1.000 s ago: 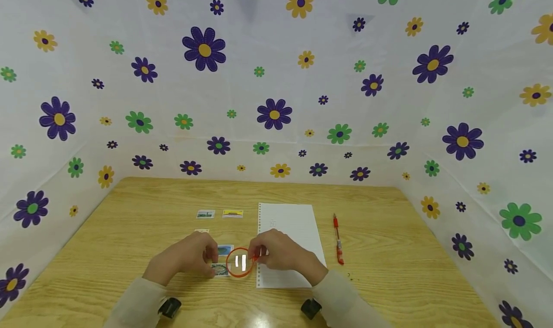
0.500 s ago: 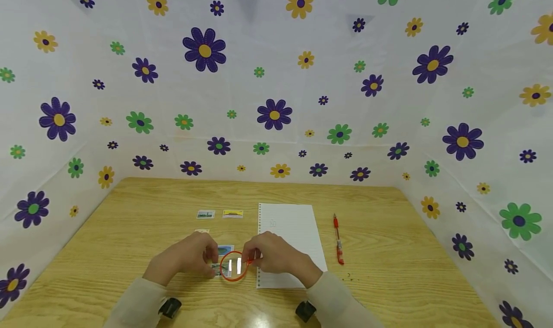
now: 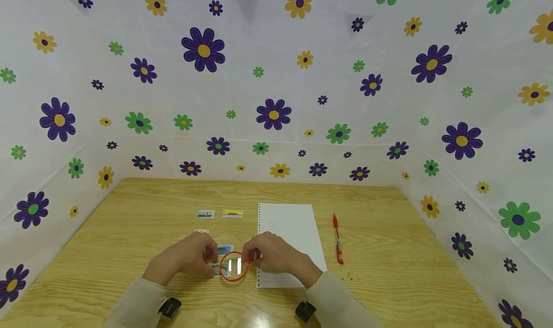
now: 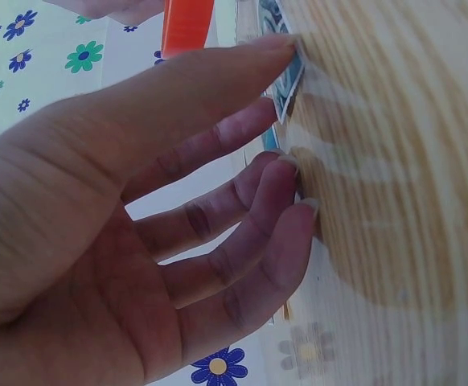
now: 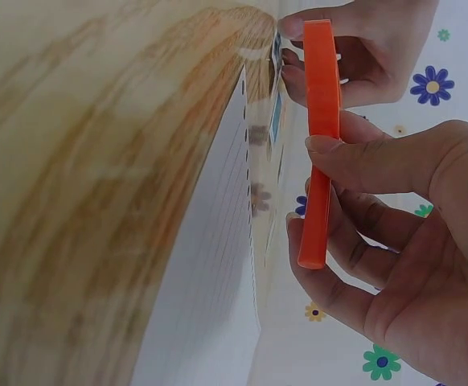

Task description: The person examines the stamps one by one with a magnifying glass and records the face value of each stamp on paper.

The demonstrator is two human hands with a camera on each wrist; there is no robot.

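Observation:
My right hand [image 3: 276, 253] pinches the short handle of a red-rimmed magnifying glass [image 3: 234, 273] between thumb and fingers. In the right wrist view the magnifying glass [image 5: 322, 88] appears edge-on, above the table. Its lens overlaps the right part of a grey-green postage stamp [image 3: 216, 269] in the head view, with two bright reflections on the glass. My left hand [image 3: 190, 256] holds that stamp by its left side. Seen from the left wrist, thumb and index finger are at the edges of the stamp [image 4: 278, 20], the other fingertips resting on the wood.
Just beyond lies a blue stamp [image 3: 225, 249]. A green stamp [image 3: 205, 214] and a yellow stamp [image 3: 232, 213] lie farther back, another half hidden behind the left hand. A lined sheet [image 3: 294, 222] with faint marks lies under the right hand, a red pen [image 3: 338, 239] to its right.
My right hand has moved the magnifying glass slightly left and toward me, over the stamp, then stayed there for the last half second. The left hand has kept its place.

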